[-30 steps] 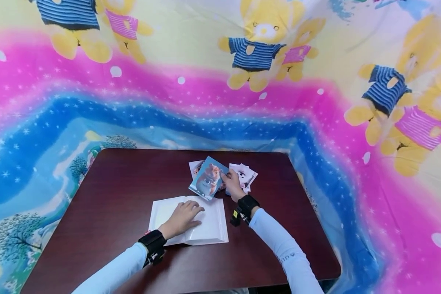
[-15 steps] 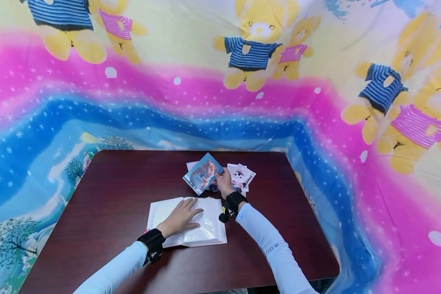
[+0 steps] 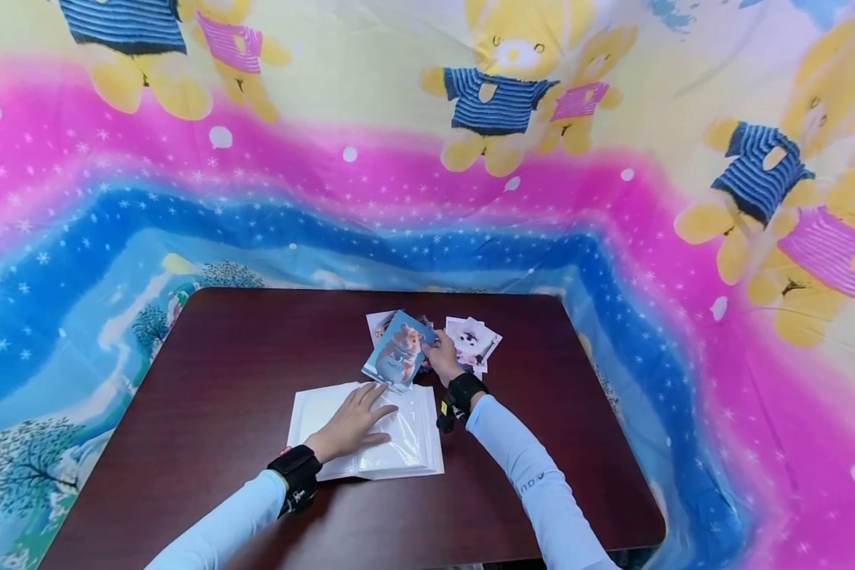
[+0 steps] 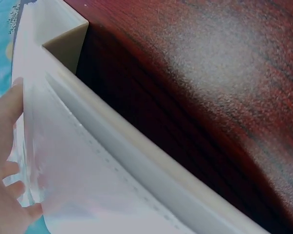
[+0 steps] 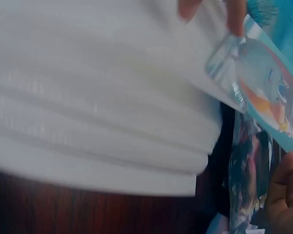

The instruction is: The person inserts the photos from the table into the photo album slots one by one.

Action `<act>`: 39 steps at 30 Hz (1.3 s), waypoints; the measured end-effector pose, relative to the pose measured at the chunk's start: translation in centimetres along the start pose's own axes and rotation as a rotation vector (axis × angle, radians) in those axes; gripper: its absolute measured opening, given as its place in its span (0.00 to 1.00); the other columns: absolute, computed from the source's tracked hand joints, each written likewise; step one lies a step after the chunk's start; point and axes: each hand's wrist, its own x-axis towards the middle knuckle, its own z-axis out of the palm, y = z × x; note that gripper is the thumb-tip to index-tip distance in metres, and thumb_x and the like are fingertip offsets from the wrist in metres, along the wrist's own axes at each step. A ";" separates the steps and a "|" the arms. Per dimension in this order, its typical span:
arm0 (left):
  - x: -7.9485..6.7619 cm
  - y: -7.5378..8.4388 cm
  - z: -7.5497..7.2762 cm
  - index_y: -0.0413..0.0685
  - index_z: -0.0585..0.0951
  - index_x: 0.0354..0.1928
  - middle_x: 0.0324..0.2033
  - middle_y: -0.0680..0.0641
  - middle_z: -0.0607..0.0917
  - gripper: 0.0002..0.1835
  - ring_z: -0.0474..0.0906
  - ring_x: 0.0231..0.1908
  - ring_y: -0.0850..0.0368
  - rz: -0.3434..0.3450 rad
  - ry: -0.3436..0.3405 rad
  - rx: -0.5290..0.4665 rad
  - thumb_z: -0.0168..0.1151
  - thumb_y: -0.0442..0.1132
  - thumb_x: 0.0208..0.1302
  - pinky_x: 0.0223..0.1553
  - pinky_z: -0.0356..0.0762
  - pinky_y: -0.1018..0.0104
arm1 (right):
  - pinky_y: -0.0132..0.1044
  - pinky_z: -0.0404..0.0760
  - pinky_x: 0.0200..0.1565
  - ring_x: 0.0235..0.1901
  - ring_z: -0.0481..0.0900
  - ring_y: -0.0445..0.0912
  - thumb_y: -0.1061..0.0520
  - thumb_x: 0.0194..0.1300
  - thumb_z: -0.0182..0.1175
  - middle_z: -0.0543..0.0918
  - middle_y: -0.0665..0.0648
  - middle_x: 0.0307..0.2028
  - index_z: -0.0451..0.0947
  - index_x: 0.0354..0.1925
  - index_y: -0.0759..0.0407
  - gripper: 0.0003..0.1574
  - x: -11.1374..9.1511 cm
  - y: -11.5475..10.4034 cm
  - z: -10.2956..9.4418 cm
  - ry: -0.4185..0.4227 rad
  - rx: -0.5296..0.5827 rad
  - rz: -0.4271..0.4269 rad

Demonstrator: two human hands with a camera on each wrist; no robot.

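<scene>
An open white photo album [image 3: 412,443] with clear plastic sleeves lies on the table. My left hand [image 3: 349,423] rests on its pages with fingers spread; in the left wrist view the fingers [image 4: 10,105] lie on the page. My right hand [image 3: 443,356] pinches the right edge of a picture card [image 3: 397,348] showing a hamster on blue. The card tilts, and its lower end overlaps the album's far edge. In the right wrist view, the card's lower corner [image 5: 229,68] is at the sleeve's edge, close to my left fingertips [image 5: 236,19].
Beyond the album lie several more picture cards: one loose group [image 3: 473,340] to the right of my right hand, and others [image 3: 378,323] partly hidden under the hamster card. The brown table [image 3: 207,380] is backed by a patterned cloth [image 3: 399,214].
The hamster card, in my right hand, shifts left and away, then comes back down until its lower end overlaps the album's far edge. My left hand stays on the album.
</scene>
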 end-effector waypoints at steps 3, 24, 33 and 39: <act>0.1 0.1 -0.2 0.43 0.80 0.57 0.63 0.27 0.70 0.29 0.66 0.62 0.27 -0.030 -0.062 -0.009 0.72 0.50 0.57 0.57 0.66 0.33 | 0.41 0.78 0.31 0.30 0.78 0.54 0.71 0.72 0.51 0.79 0.75 0.45 0.65 0.64 0.75 0.23 -1.4 -2.0 -0.2 -0.034 -0.126 -0.114; 0.2 0.2 -0.3 0.44 0.73 0.67 0.69 0.31 0.65 0.33 0.60 0.68 0.31 -0.103 -0.194 -0.023 0.66 0.52 0.64 0.64 0.58 0.34 | 0.35 0.64 0.27 0.16 0.59 0.41 0.72 0.72 0.50 0.79 0.68 0.50 0.68 0.68 0.60 0.29 -0.3 -4.4 -0.6 -0.287 -0.555 -0.421; 0.0 0.1 -0.2 0.42 0.75 0.64 0.67 0.30 0.68 0.29 0.61 0.67 0.30 -0.095 -0.152 -0.043 0.65 0.49 0.65 0.64 0.58 0.33 | 0.36 0.66 0.30 0.20 0.67 0.46 0.72 0.74 0.44 0.64 0.67 0.70 0.59 0.72 0.65 0.31 -1.1 -5.1 0.1 -0.449 -0.497 -0.403; -0.6 0.4 0.6 0.42 0.79 0.59 0.65 0.30 0.71 0.23 0.64 0.66 0.31 -0.086 -0.092 -0.025 0.64 0.47 0.67 0.63 0.61 0.35 | 0.33 0.67 0.28 0.20 0.67 0.42 0.69 0.75 0.46 0.70 0.66 0.65 0.67 0.69 0.64 0.26 -0.7 -3.6 0.4 -0.501 -0.441 -0.325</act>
